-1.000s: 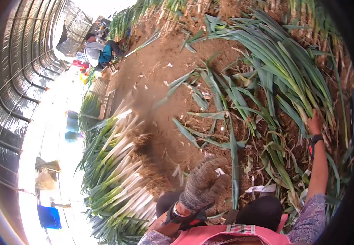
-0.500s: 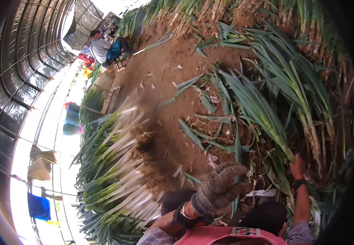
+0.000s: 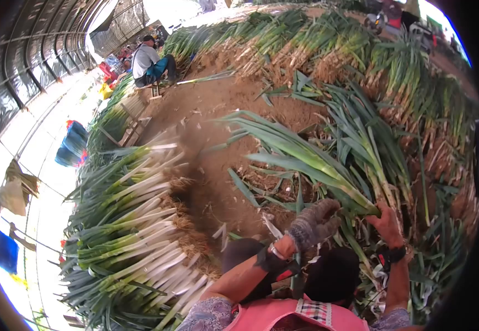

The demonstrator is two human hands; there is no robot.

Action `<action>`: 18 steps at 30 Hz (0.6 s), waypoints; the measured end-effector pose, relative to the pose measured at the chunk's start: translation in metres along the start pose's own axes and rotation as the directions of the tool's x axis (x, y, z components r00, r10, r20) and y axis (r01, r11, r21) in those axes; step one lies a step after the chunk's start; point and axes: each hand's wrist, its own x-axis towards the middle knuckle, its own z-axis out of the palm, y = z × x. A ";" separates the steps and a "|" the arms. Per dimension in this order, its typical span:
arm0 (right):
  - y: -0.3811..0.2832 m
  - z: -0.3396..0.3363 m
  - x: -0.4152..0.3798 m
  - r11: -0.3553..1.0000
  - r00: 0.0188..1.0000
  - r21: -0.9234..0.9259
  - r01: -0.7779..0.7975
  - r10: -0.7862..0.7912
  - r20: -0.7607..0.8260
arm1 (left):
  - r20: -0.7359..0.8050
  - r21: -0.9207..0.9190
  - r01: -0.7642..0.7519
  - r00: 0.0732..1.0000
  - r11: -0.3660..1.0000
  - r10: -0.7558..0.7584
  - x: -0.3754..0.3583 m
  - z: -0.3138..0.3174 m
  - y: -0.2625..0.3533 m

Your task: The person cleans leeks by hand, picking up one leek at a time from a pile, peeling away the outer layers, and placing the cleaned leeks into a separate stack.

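My bare right hand (image 3: 387, 226) is closed round the lower end of a leek (image 3: 319, 160), whose broad green leaves reach up and to the left. My left hand (image 3: 314, 223), in a grey knitted glove, is beside it with its fingers curled but apart and nothing visible in them. Beyond my right hand, more untrimmed leeks (image 3: 369, 146) lie in a heap. To the left, a long row of cleaned leeks (image 3: 151, 220) shows white stems and roots toward me. Loose leaves (image 3: 243, 187) are scattered on the soil.
A person (image 3: 148, 60) sits on a low stool at the upper left. Standing bundles of leeks (image 3: 328, 44) curve along the back and right side. My knees (image 3: 333, 276) are below my hands. Bags (image 3: 72, 144) hang at the left, by the plastic tunnel wall.
The held leek has swung to the left and lies more slanted. Both my hands appear nearer each other, and the view has turned, showing more of the back and right side.
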 end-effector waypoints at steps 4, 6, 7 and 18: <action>-0.059 -0.018 -0.015 0.995 0.996 -0.043 0.092 -0.091 0.009 | -0.121 -0.452 0.024 0.989 0.892 -0.088 0.009 0.005 -0.004; -0.059 -0.021 -0.015 0.988 0.990 -0.064 0.142 -0.141 0.019 | -0.194 -0.595 0.030 0.964 0.803 -0.180 0.011 0.003 0.003; -0.063 -0.021 -0.015 0.973 0.978 -0.098 0.210 -0.210 0.011 | -0.215 -0.628 -0.008 0.963 0.778 -0.164 0.010 -0.002 0.005; -0.065 0.010 -0.022 0.906 0.931 -0.272 0.325 -0.356 -0.075 | -0.217 -0.823 0.057 0.889 0.566 -0.404 0.023 -0.007 -0.016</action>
